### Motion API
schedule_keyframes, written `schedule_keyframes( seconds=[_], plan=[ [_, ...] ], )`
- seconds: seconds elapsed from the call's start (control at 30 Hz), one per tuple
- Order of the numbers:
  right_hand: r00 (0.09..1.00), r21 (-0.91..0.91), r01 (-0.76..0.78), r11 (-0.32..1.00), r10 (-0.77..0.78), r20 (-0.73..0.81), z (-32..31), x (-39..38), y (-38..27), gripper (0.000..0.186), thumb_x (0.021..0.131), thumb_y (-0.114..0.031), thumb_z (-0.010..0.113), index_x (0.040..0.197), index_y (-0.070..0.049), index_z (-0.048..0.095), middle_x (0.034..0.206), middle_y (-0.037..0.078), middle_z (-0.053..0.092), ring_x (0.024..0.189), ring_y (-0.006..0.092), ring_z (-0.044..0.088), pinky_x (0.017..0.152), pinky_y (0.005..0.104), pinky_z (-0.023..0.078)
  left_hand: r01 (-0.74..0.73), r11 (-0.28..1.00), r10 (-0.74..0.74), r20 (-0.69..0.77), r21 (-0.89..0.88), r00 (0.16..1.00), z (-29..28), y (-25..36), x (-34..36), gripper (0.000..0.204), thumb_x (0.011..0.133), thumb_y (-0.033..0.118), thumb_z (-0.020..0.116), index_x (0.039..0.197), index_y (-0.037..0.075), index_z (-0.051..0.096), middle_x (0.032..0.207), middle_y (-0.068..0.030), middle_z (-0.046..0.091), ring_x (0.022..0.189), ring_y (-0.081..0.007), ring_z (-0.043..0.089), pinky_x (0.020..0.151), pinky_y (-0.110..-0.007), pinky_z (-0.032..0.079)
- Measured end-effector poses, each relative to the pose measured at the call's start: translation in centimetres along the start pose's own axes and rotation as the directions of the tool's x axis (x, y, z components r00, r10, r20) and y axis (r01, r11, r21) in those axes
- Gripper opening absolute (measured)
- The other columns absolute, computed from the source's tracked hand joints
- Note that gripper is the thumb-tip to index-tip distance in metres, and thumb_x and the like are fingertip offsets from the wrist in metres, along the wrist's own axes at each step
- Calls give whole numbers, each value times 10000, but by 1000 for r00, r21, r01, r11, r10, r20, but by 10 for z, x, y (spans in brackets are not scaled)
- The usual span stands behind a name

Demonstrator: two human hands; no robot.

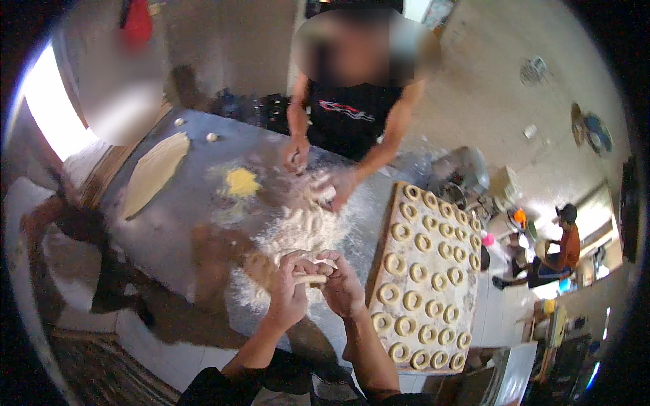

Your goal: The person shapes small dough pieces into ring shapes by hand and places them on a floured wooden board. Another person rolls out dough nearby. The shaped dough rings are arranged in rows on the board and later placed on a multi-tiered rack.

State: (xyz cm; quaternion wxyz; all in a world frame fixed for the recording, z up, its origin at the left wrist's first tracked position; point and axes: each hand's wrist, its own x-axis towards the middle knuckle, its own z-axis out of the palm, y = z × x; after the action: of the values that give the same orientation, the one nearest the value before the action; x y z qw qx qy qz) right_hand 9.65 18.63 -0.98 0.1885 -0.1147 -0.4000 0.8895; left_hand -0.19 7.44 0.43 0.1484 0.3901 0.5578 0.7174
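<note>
The left hand (290, 292) and the right hand (345, 292) come together, fingers curled inward, their grip pinching a short, pale dough strip (310, 279) between them; the fingers partly hide its ends. It is held above the near edge of a spread of white flour (305, 230), which is scattered across the middle of the grey bench (159, 250). On the far side of this flour, a co-worker in a black sleeveless top (349, 118) leans in, one hand in the flour and the other just beside it. To the left of the flour lies a small yellow powdery mound (242, 182), then a long, flat dough sheet (157, 174), with two small dough balls near its far end. To the right, a floured board (406, 250) carries rows of dough rings (419, 273). Well beyond it, a person in an orange top (571, 245) sits at the far right.
</note>
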Motion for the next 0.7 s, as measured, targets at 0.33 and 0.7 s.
schedule_keyframes(
  seconds=[0.33, 0.7],
  plan=[
    [967, 222, 188, 957, -141, -212, -51, -90, -63, 586, 979, -462, 493, 1384, -46, 416, 1145, 221, 601, 1063, 318, 606, 1002, 434, 416, 172, 983, -167, 77, -64, 983, 128, 1, -23, 394, 1056, 352, 361, 1193, 20, 523, 907, -111, 594, 693, -239, 654, 574, -400, 522],
    [781, -519, 344, 782, -545, -304, -156, -215, -161, 474, 1013, -438, 435, 1356, -111, 419, 753, -19, 493, 725, 123, 505, 713, 325, 515, 89, 964, -192, 427, 249, 884, 317, 13, -59, 439, 1056, 415, 335, 1146, 40, 545, 823, -166, 647, 692, -275, 658, 657, -403, 521]
  ],
)
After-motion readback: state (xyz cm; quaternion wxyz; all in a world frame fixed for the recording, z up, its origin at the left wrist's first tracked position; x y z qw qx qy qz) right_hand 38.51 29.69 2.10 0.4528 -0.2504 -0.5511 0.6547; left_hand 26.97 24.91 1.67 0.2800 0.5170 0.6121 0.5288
